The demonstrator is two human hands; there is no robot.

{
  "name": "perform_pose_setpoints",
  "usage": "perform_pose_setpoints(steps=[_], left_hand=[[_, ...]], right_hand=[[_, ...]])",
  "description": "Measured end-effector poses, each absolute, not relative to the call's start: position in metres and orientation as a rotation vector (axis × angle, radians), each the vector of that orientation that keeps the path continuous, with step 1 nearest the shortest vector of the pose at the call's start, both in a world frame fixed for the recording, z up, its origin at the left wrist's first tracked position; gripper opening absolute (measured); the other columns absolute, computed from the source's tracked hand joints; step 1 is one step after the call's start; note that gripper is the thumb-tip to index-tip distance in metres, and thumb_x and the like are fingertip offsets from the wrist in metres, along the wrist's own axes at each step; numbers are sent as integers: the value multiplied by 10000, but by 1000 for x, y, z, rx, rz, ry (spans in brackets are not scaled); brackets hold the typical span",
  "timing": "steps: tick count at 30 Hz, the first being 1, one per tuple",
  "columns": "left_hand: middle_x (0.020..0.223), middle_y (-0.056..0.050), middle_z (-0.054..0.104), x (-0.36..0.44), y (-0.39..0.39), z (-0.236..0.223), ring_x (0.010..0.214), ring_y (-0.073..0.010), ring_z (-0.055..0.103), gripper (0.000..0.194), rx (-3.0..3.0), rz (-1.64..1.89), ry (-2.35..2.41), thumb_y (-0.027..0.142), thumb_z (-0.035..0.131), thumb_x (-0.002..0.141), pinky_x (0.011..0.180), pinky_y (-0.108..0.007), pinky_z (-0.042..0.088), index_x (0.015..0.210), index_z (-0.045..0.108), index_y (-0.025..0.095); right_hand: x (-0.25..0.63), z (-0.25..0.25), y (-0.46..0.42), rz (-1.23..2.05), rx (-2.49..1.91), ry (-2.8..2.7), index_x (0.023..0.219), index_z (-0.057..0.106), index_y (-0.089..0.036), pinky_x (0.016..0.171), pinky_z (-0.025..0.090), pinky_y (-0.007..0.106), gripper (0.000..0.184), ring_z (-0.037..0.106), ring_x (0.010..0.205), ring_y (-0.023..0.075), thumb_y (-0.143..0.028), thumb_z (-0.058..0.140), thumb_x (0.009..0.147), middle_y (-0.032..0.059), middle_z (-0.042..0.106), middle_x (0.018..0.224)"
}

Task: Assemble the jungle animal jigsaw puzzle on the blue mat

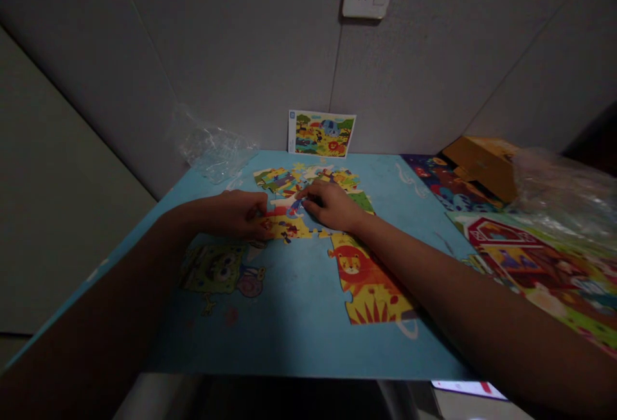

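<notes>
A joined strip of jigsaw puzzle [292,230], yellow with red and blue parts, lies mid-table between my hands. My left hand [238,214] is closed at its left end, thumb and fingers around a puzzle piece there. From the right, my right hand [330,204] bends over the strip, its thumb and index finger closed on a blue-and-red piece [295,206]; the palm hides part of the puzzle. Just behind the hands are several loose pieces [277,179]. Nearer me, a joined orange lion section [359,278] lies partly under my right forearm.
A picture card [322,134] leans on the wall behind the blue cartoon-printed table [289,330]. Clear plastic packaging [216,150] sits at the back left. At right are an open cardboard box [482,163], a plastic bag [563,188] and a farmhouse picture [544,259].
</notes>
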State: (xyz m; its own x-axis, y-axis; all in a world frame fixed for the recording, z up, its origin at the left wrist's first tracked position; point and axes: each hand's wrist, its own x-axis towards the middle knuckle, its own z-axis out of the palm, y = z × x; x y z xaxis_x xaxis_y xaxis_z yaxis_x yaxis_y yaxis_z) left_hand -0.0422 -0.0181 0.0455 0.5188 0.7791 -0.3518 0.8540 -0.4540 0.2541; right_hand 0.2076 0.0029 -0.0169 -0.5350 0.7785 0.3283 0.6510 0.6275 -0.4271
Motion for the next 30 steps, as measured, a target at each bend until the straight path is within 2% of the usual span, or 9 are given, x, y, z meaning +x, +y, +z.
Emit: perform_pose_setpoints(steps=[6, 19, 27, 30], left_hand=[[803, 0, 604, -36, -21, 49, 712, -184, 541, 371, 2379, -238, 1436, 483, 740, 709, 627, -278, 331, 908, 575, 217], [751, 1, 607, -37, -19, 46, 682, -184, 535, 415, 2410, -208, 1460, 544, 762, 683, 602, -279, 315, 908, 620, 225], [851, -30, 669, -34, -22, 51, 752, -218, 593, 456, 2370, -294, 1522, 557, 768, 702, 654, -296, 345, 981, 639, 219], [873, -51, 678, -39, -14, 42, 809, -241, 598, 453, 2409, -208, 1514, 591, 713, 757, 707, -321, 389, 997, 644, 213]], right_hand=[[208, -20, 4, 348, -1131, -2340, 1106, 758, -135, 805, 426, 320, 283, 586, 843, 192, -123, 602, 871, 88, 680, 915], [208, -19, 4, 362, -1104, -2326, 1046, 759, -173, 794, 433, 334, 248, 570, 813, 190, -134, 598, 860, 76, 678, 904], [209, -19, 4, 348, -1114, -2336, 1058, 756, -163, 781, 431, 335, 259, 566, 792, 190, -133, 589, 862, 74, 677, 871], [209, -19, 5, 318, -1098, -2363, 1062, 750, -157, 798, 433, 332, 255, 582, 826, 196, -142, 578, 874, 84, 689, 898]])
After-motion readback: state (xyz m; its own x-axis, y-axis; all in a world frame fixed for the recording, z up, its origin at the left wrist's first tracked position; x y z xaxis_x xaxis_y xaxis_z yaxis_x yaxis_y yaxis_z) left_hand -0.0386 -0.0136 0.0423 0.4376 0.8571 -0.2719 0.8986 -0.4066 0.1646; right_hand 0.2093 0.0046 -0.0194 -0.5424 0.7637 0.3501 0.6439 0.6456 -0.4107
